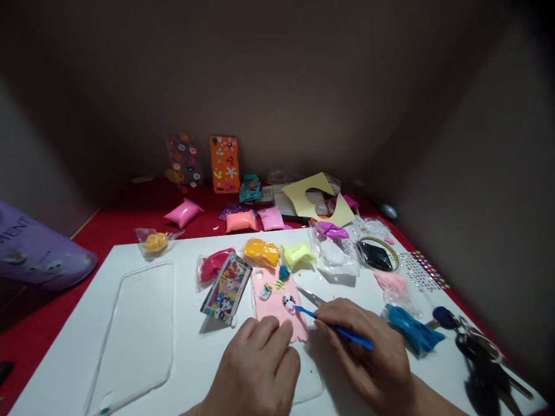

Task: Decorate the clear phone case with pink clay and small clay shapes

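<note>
A pink clay-covered phone case (273,303) lies on the white sheet (130,266), with small clay figures stuck on it. My left hand (255,364) rests with curled fingers pressing down its near edge. My right hand (368,346) pinches a blue modelling tool (336,329), whose tip points at a small black-and-white figure (288,301) on the case. A picture card (226,287) leans just left of the case. Small scissors (313,297) lie right of it.
A clear phone case (136,329) lies at left. Bags of coloured clay (260,251) lie around the sheet. Two decorated cases (224,163) stand against the back wall. Yellow paper (316,199), sticker gems (427,268) and keys (477,344) are at right. A purple bag (34,248) is at far left.
</note>
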`<state>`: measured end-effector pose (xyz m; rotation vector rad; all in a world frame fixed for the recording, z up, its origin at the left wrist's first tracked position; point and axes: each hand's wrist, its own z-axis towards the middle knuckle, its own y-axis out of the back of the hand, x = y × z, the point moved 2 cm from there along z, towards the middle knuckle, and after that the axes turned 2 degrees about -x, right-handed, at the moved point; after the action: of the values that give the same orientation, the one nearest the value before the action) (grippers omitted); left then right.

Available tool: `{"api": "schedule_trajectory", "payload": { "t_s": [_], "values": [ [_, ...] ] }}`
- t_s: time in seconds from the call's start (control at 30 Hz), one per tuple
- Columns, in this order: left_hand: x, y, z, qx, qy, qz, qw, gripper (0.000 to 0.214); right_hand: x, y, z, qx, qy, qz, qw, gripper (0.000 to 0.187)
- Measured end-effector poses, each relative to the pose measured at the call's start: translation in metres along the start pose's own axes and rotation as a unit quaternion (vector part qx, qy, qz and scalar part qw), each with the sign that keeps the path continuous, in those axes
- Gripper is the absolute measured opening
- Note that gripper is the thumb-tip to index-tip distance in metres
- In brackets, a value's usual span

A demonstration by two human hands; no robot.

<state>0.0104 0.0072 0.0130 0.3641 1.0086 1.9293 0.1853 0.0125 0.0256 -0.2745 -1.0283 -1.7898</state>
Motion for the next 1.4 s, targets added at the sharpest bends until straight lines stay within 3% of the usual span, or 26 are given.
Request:
{"api": "schedule_trajectory", "payload": {
  "t_s": [1.4],
  "values": [
    [0.0, 0.0, 0.0023, 0.008, 0.006, -0.007, 1.0, 0.019, 0.0042, 0.0021, 0.0009, -0.018, 0.0, 0.003, 1.0, 0.021]
  ]
}}
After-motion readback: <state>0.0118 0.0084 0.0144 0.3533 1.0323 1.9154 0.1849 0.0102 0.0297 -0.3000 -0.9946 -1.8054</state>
